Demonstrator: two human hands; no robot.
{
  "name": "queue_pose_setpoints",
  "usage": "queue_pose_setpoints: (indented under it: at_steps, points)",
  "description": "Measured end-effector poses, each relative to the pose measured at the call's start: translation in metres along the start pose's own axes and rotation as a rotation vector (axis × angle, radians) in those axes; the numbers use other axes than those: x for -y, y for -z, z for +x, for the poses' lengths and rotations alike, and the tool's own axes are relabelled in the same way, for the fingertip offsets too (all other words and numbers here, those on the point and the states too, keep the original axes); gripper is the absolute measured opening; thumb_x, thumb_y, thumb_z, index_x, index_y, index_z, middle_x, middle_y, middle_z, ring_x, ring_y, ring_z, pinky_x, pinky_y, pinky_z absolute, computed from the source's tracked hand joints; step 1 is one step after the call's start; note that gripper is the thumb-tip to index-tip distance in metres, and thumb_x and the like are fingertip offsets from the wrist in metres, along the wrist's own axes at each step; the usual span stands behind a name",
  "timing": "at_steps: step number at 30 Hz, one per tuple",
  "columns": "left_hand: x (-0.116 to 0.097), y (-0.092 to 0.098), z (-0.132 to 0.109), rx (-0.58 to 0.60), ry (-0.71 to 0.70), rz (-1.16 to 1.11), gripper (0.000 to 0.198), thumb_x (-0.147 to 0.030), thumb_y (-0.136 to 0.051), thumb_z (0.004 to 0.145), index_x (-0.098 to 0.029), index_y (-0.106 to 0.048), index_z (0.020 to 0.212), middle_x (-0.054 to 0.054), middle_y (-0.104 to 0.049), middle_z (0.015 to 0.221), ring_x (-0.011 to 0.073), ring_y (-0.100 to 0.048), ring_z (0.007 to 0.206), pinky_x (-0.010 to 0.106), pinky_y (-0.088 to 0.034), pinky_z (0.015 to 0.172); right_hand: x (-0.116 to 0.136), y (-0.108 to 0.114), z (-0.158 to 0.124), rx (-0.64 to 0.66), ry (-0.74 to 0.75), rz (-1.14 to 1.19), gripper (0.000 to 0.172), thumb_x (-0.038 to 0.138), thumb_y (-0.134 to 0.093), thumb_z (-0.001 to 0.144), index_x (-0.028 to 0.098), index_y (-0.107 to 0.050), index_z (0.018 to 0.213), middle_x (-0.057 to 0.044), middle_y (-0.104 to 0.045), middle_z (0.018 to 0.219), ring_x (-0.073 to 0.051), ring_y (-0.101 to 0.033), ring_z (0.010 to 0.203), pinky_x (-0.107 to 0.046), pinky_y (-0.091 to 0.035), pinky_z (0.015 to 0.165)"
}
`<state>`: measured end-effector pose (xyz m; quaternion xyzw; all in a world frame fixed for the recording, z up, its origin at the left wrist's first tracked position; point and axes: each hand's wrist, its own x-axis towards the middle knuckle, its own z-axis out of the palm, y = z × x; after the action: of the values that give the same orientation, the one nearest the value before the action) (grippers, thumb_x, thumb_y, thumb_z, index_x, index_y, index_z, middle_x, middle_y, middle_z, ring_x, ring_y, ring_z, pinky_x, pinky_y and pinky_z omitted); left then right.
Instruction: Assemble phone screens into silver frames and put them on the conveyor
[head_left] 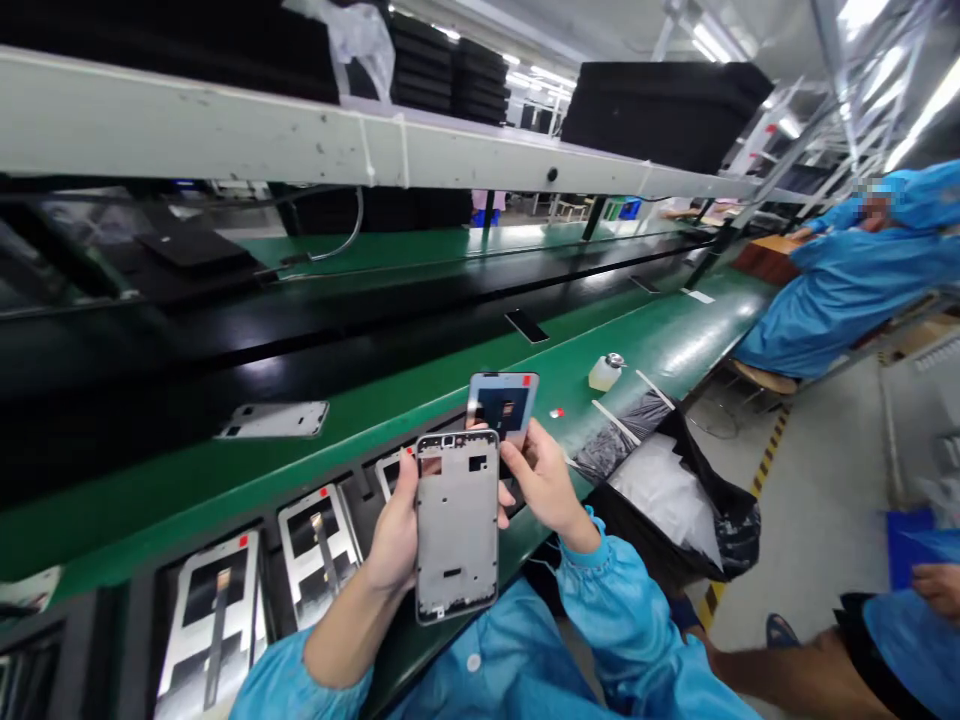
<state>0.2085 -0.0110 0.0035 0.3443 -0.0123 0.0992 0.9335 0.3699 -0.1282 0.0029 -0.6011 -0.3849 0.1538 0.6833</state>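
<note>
My left hand (395, 532) is closed around the edge of a grey phone frame (457, 530), held upright in front of me with its cut-outs and small holes facing me. Just behind it, my right hand (546, 480) grips a phone screen (504, 400) with a red sticker at its top corner. The frame's upper right edge overlaps the lower part of the screen. Below and to the left, several phone screens (319, 550) with red tabs and ribbon cables lie in a black foam tray (135, 640).
Another phone frame (281, 419) and a dark phone panel (527, 325) lie on the belt. A bottle with a metal top (607, 371) stands on the green bench (667, 345). A black bag (739, 520) with white plastic hangs at right. A co-worker (862, 270) sits farther along.
</note>
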Motion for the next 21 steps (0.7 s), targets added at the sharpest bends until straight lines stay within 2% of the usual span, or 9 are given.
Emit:
queue_pose_setpoints:
  at_steps: [2,4,9,11,13,15,17,19,21]
  points:
    - [0.007,0.005,-0.001,-0.030,-0.052,0.037,0.096,-0.092,-0.048,0.104,-0.014,-0.070,0.154,0.018,-0.086,0.108,0.0289,-0.084,0.087,0.038,-0.068,0.079,0.005,-0.002,0.004,-0.122,0.087,-0.009,0.049,0.072,-0.079,0.102,0.024,-0.074,0.114,-0.004,-0.081,0.096,-0.021,-0.074,0.083,-0.034,-0.063,0.077]
    - [0.009,0.004,-0.004,-0.045,-0.102,0.083,0.094,-0.091,-0.056,0.103,-0.015,-0.069,0.157,0.018,-0.086,0.108,0.0297,-0.084,0.087,0.039,-0.068,0.080,0.010,-0.006,0.009,-0.175,0.155,-0.022,0.046,0.067,-0.082,0.102,0.024,-0.076,0.119,-0.005,-0.084,0.098,-0.021,-0.076,0.082,-0.033,-0.063,0.077]
    - [0.002,-0.004,-0.011,-0.051,-0.152,0.134,0.099,-0.087,-0.054,0.106,-0.016,-0.051,0.175,0.021,-0.086,0.118,0.0310,-0.084,0.094,0.043,-0.068,0.088,0.013,-0.015,0.014,-0.057,0.223,0.015,0.045,0.063,-0.083,0.103,0.024,-0.076,0.126,-0.006,-0.086,0.096,-0.021,-0.080,0.078,-0.032,-0.064,0.069]
    - [0.002,-0.004,-0.010,-0.066,-0.204,0.188,0.100,-0.088,-0.052,0.106,-0.015,-0.053,0.174,0.021,-0.086,0.116,0.0299,-0.083,0.091,0.042,-0.068,0.088,0.016,-0.017,0.013,-0.101,0.257,0.032,0.043,0.059,-0.082,0.105,0.025,-0.074,0.132,-0.007,-0.087,0.106,-0.021,-0.082,0.084,-0.032,-0.067,0.073]
    - [0.004,-0.003,-0.008,-0.079,-0.278,0.329,0.095,-0.087,-0.050,0.107,-0.018,-0.056,0.173,0.023,-0.084,0.130,0.0292,-0.083,0.094,0.042,-0.068,0.090,0.023,-0.019,0.012,-0.100,0.276,0.016,0.040,0.058,-0.079,0.108,0.026,-0.076,0.132,-0.009,-0.086,0.119,-0.022,-0.084,0.098,-0.034,-0.070,0.085]
    - [0.005,-0.001,-0.006,-0.092,-0.378,0.537,0.087,-0.082,-0.049,0.110,-0.021,-0.059,0.172,0.024,-0.071,0.159,0.0328,-0.082,0.115,0.044,-0.067,0.100,0.033,-0.023,0.012,-0.063,0.259,0.019,0.040,0.060,-0.076,0.109,0.025,-0.077,0.130,-0.012,-0.084,0.131,-0.026,-0.083,0.115,-0.042,-0.070,0.103]
    - [0.006,0.000,-0.005,-0.105,-0.523,0.768,0.077,-0.074,-0.048,0.114,-0.024,-0.061,0.171,0.020,-0.054,0.179,0.0394,-0.068,0.148,0.049,-0.060,0.119,0.040,-0.029,0.011,-0.068,0.208,0.077,0.044,0.064,-0.076,0.108,0.026,-0.075,0.131,-0.014,-0.081,0.141,-0.030,-0.079,0.131,-0.051,-0.064,0.119]
    - [0.005,0.002,-0.004,-0.089,-0.641,0.977,0.069,-0.064,-0.046,0.118,-0.026,-0.055,0.175,0.018,-0.044,0.185,0.0407,-0.047,0.169,0.053,-0.049,0.133,0.043,-0.038,0.012,-0.116,0.154,0.155,0.049,0.068,-0.077,0.105,0.027,-0.071,0.132,-0.015,-0.078,0.146,-0.033,-0.075,0.138,-0.059,-0.057,0.127]
    - [0.003,0.006,-0.004,-0.031,-0.682,1.152,0.067,-0.055,-0.047,0.120,-0.028,-0.042,0.182,0.018,-0.037,0.189,0.0396,-0.037,0.175,0.057,-0.042,0.138,0.041,-0.046,0.014,-0.170,0.130,0.202,0.051,0.071,-0.078,0.103,0.029,-0.067,0.129,-0.015,-0.077,0.144,-0.034,-0.074,0.138,-0.062,-0.056,0.127]
